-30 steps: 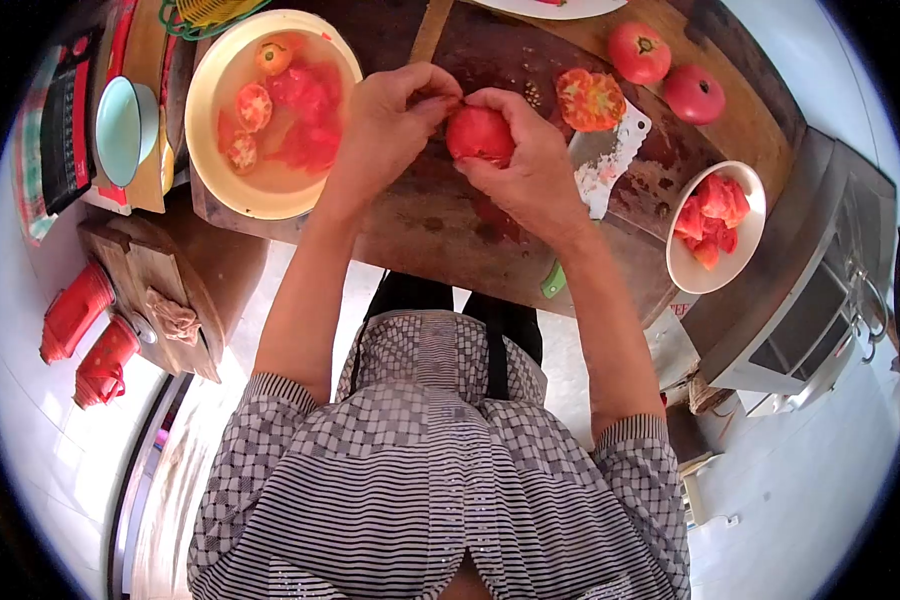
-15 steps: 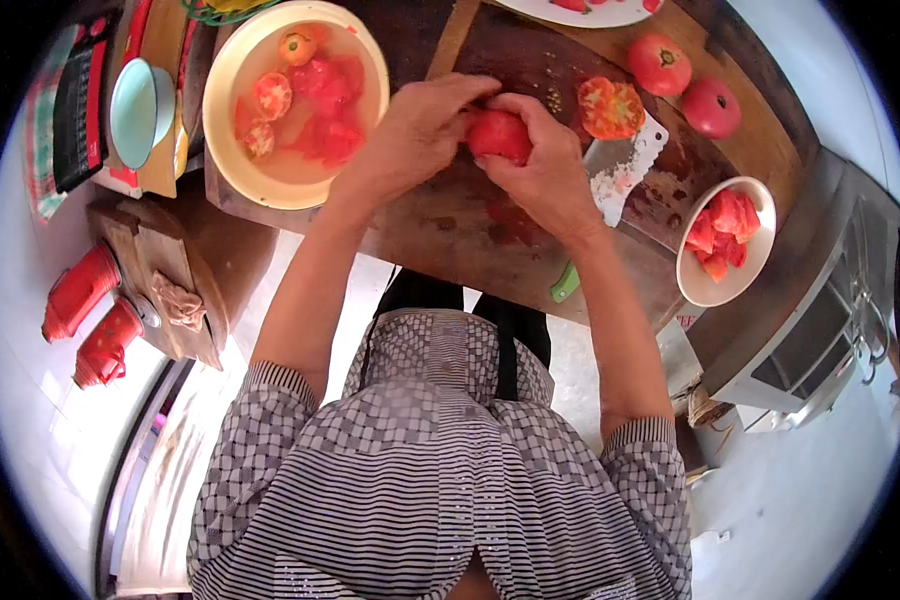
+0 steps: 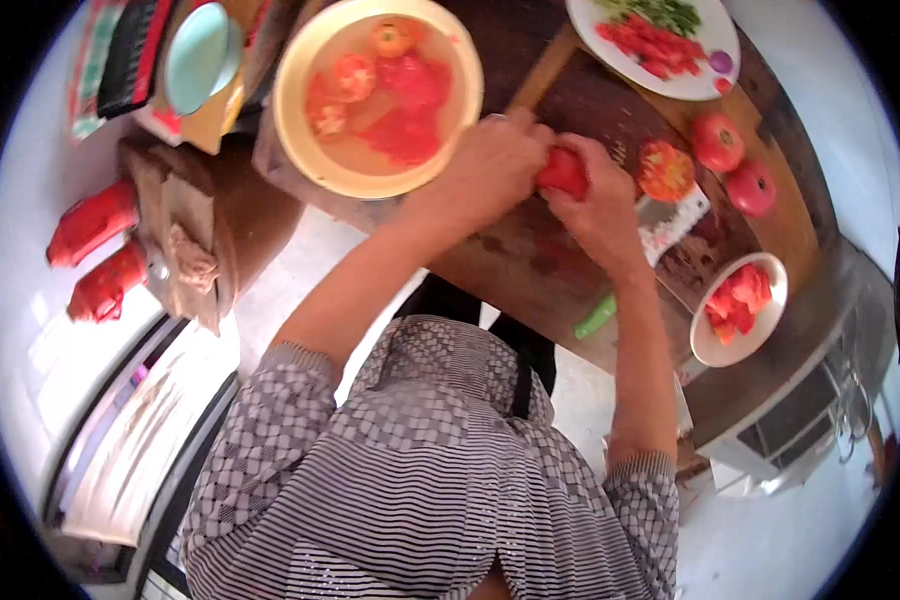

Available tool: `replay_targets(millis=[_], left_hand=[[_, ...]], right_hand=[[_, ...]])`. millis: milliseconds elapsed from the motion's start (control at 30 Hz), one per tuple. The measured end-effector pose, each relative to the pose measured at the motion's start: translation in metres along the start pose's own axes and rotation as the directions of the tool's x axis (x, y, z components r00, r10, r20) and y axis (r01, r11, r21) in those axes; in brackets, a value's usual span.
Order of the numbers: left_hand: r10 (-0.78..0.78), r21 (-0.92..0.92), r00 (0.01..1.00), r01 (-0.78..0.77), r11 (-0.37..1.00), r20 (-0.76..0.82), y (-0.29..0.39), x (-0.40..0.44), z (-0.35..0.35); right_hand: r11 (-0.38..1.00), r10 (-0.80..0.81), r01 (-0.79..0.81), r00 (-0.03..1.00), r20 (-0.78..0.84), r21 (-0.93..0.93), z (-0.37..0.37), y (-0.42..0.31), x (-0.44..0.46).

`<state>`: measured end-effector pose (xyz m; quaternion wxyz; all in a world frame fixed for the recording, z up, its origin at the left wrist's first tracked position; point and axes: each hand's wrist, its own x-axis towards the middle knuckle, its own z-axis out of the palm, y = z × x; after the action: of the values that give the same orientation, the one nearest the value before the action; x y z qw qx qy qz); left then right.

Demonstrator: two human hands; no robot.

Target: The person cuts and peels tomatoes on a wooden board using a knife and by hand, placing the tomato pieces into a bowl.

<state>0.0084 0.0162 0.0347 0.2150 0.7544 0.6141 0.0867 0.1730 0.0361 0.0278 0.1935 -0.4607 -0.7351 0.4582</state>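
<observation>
Head view: looking straight down past a patterned shirt point(image 3: 400, 470) at a dark wooden table point(image 3: 530, 280), pretty fisheyed.
Right hand point(image 3: 605, 205): wrapped around a red tomato point(image 3: 563, 174), thumb and fingers spread only as wide as needed to hold it.
Left hand point(image 3: 495, 155): right up at the left side of that tomato, knuckles bent, back facing up. Mostly hidden at the fingertips, so can't tell whether gripping or just resting there.
Tomato spot: between both hands, over the table, just right of the basin. Can't tell whether touching the wood.
Cream basin point(image 3: 288, 110): on the table beyond the left forearm, holding reddish liquid point(image 3: 430, 50) with soft red pieces point(image 3: 415, 80) and a few paler-topped ones.
Cut tomato point(image 3: 666, 171): sitting just right of the right hand, near a flat pale tool point(image 3: 670, 222) speckled with whitish bits.
Whole tomatoes point(image 3: 718, 142): two, side by side, a bit farther right.
White bowl point(image 3: 720, 352): near the right end, loaded with red chunks point(image 3: 738, 298).
White plate point(image 3: 682, 88): at the far side, carrying chopped red and green stuff plus something small and purple.
Green handle point(image 3: 596, 316): by the near table edge, next to the right forearm.
</observation>
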Motion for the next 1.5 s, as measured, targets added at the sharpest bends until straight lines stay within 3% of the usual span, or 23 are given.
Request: replay_targets(millis=[133, 400, 533, 633, 700, 733, 800, 833, 900, 1133, 1200, 1233, 1333, 1500], left_hand=[[0.017, 0.004, 0.999, -0.016, 1.0, -0.039, -0.005, -0.007, -0.006], [-0.03, 0.02, 0.995, 0.032, 0.999, -0.098, -0.004, -0.008, -0.01], [0.016, 0.048, 0.954, -0.002, 0.999, -0.299, -0.035, -0.012, -0.031], [-0.108, -0.065, 0.902, 0.089, 0.994, -0.417, -0.078, -0.021, -0.038], [-0.257, -0.108, 0.857, 0.234, 0.966, -0.447, -0.089, -0.028, -0.047], [-0.239, -0.064, 0.855, 0.237, 0.969, -0.46, -0.096, -0.034, -0.05], [-0.197, 0.025, 0.852, 0.238, 0.971, -0.485, -0.109, -0.044, -0.052], [-0.252, -0.01, 0.84, 0.282, 0.959, -0.48, -0.11, -0.047, -0.05], [-0.363, -0.081, 0.805, 0.37, 0.925, -0.469, -0.112, -0.054, -0.046], [-0.418, -0.252, 0.754, 0.335, 0.908, -0.507, -0.097, -0.06, -0.032], [-0.328, -0.136, 0.76, 0.307, 0.942, -0.561, -0.103, -0.063, -0.027], [-0.407, -0.339, 0.73, 0.25, 0.907, -0.55, -0.107, -0.064, -0.024], [-0.539, -0.337, 0.648, 0.421, 0.842, -0.537, -0.101, -0.067, -0.032], [-0.609, -0.451, 0.632, 0.418, 0.789, -0.479, -0.097, -0.078, -0.035]], right_hand=[[0.996, -0.087, 0.087, 0.996, -0.001, -0.005, 0.001, 0.004, 0.001], [0.998, -0.042, 0.04, 0.997, -0.064, -0.039, -0.001, 0.004, 0.001], [0.991, 0.084, -0.087, 0.996, -0.03, -0.101, -0.008, 0.012, -0.009], [0.952, -0.081, 0.029, 0.984, -0.159, -0.306, -0.02, 0.001, -0.014], [0.903, -0.07, -0.083, 0.94, -0.335, -0.421, -0.036, 0.003, -0.01], [0.873, -0.073, -0.145, 0.905, -0.418, -0.465, -0.044, 0.005, -0.011], [0.776, 0.041, -0.309, 0.895, -0.444, -0.55, -0.056, 0.011, -0.015], [0.712, 0.097, -0.385, 0.882, -0.461, -0.587, -0.059, 0.013, -0.017], [0.709, 0.1, -0.381, 0.887, -0.45, -0.594, -0.054, 0.021, -0.015], [0.687, 0.051, -0.327, 0.913, -0.405, -0.649, -0.044, 0.051, -0.008], [0.723, -0.045, -0.215, 0.934, -0.356, -0.657, -0.046, 0.054, -0.009], [0.716, -0.064, -0.196, 0.937, -0.344, -0.67, -0.046, 0.053, -0.01], [0.784, 0.008, -0.214, 0.942, -0.336, -0.582, -0.054, 0.05, -0.007], [0.859, 0.034, -0.193, 0.946, -0.322, -0.474, -0.065, 0.058, 0.001]])
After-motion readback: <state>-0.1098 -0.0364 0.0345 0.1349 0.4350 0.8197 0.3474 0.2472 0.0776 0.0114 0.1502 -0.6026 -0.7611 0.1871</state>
